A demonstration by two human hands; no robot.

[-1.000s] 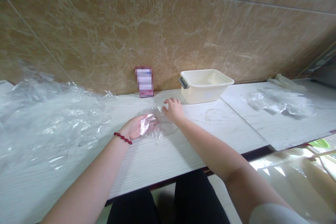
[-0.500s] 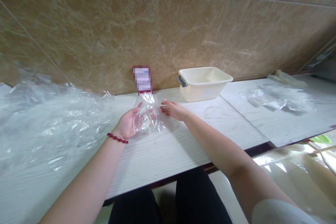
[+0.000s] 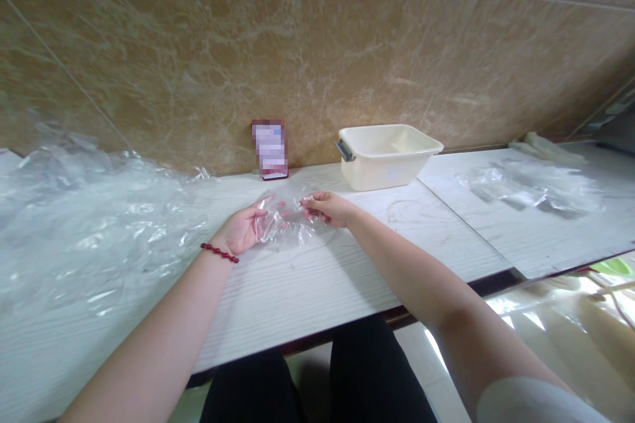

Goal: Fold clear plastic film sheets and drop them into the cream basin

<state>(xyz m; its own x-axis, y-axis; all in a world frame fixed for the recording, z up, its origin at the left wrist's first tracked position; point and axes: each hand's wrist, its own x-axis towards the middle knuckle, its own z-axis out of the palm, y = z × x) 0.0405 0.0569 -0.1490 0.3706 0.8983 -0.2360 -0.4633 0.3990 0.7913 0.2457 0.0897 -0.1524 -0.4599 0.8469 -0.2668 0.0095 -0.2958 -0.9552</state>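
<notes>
A crumpled clear plastic bag (image 3: 284, 230) is stretched low over the white tabletop between my two hands. On its left side, my left hand (image 3: 241, 230) holds it, with fingers seen through the film; whether they are in the bag or behind it I cannot tell. A dark red bead bracelet (image 3: 219, 252) circles that wrist. My right hand (image 3: 331, 209) pinches the bag's right edge between thumb and fingers. Left of my left arm, a large heap of clear plastic bags (image 3: 99, 225) spreads over the table.
A phone (image 3: 270, 152) with a blurred-out screen leans on the marbled wall. Right of it stands a cream plastic tub (image 3: 387, 168) with a grey handle clip. Farther right lie flat clear bags (image 3: 530, 186) and a pale cloth-like bundle (image 3: 550, 149). The table's front edge runs above my legs.
My right hand has closed from loosely spread fingers to a pinch on the bag. The bag has dropped away from the phone's lower edge and is pulled wider to the right.
</notes>
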